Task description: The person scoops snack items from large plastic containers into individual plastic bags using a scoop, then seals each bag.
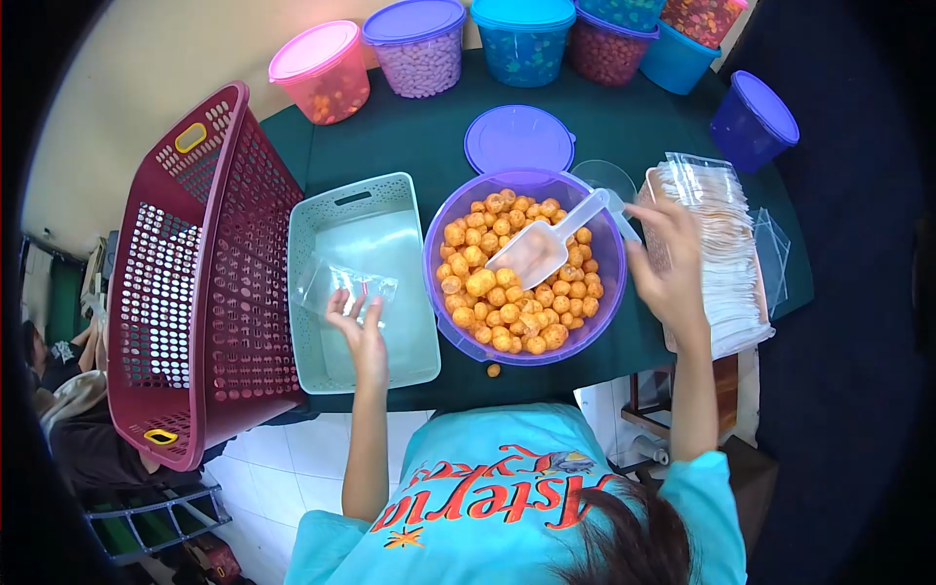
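A purple tub (595,336) full of round orange snacks (507,312) stands at the middle of the table. A clear scoop (534,252) lies on the snacks, its handle pointing to the upper right. My right hand (668,258) is at the tub's right rim beside the handle end, fingers apart. Over the pale green basket (414,366), my left hand (361,331) has its fingers at a clear plastic bag (341,286). A stack of clear bags (717,253) fills a tray to the right of my right hand.
A tall maroon crate (214,283) stands at the left. Lidded tubs (419,58) line the back, with a purple lidded tub (756,122) at the right. A purple lid (519,139) lies behind the snack tub. One loose snack (493,370) sits near the front edge.
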